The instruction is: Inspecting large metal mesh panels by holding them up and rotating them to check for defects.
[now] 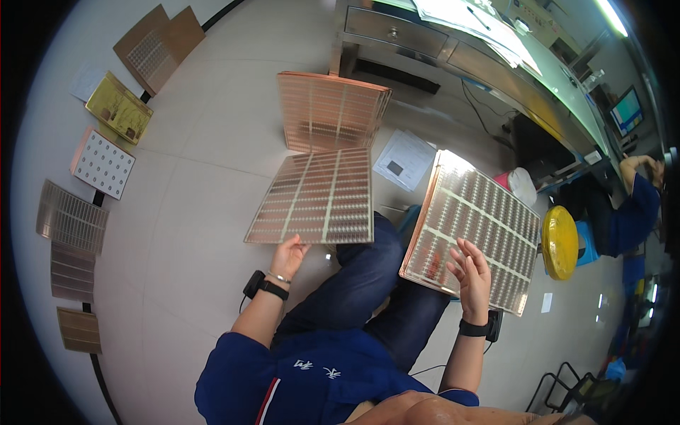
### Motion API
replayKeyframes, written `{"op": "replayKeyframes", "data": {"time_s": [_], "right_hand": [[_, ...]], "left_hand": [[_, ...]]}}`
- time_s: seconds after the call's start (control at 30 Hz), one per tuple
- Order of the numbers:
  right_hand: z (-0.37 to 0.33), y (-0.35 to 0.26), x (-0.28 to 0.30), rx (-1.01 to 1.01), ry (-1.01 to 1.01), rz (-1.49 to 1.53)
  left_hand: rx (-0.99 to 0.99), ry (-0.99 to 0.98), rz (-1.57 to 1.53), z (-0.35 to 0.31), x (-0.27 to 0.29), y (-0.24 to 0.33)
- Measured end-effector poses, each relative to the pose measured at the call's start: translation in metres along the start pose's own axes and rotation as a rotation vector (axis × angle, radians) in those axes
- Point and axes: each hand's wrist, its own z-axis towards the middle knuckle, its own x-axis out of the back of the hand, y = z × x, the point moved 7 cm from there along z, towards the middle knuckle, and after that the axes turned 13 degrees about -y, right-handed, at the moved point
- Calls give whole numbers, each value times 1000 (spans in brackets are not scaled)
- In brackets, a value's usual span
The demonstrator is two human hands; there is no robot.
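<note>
My left hand (288, 259) pinches the near edge of a copper-coloured circuit board panel (312, 198), a thin square sheet with rows of small pale patterns. The panel is tilted, its far edge close to a stack of similar copper panels (329, 113) standing upright on the floor. Over another stack of patterned panels (482, 212), on the right by my knee, my right hand (473, 275) is raised with its fingers apart and holds nothing. Whether its fingertips touch the top panel, I cannot tell.
Printed papers (404, 160) lie on the floor between the stacks. A steel-framed desk (393, 32) stands at the back. To the right are a yellow round stool (559, 243) and a seated person (634, 212). Several boards, including a yellow one (119, 108), lean along the left wall.
</note>
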Motion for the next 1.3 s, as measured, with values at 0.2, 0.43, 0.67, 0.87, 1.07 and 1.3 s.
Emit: {"op": "replayKeyframes", "data": {"time_s": [0.2,0.43,0.67,0.87,1.07,1.3], "right_hand": [[-28,13,24,-19,113,38],[-47,19,48,-26,214,49],[-63,21,80,-13,355,-42],[-82,28,158,76,574,-382],[-122,25,229,-99,786,-1412],[-126,18,240,-186,917,-1440]], "left_hand": [[-3,219,69,60,39,12],[-30,227,117,139,36,27],[-226,-465,324,213,-201,64],[261,-598,800,169,-225,-48],[512,-501,862,97,-178,-134],[306,-385,1002,82,-176,-138]]}}
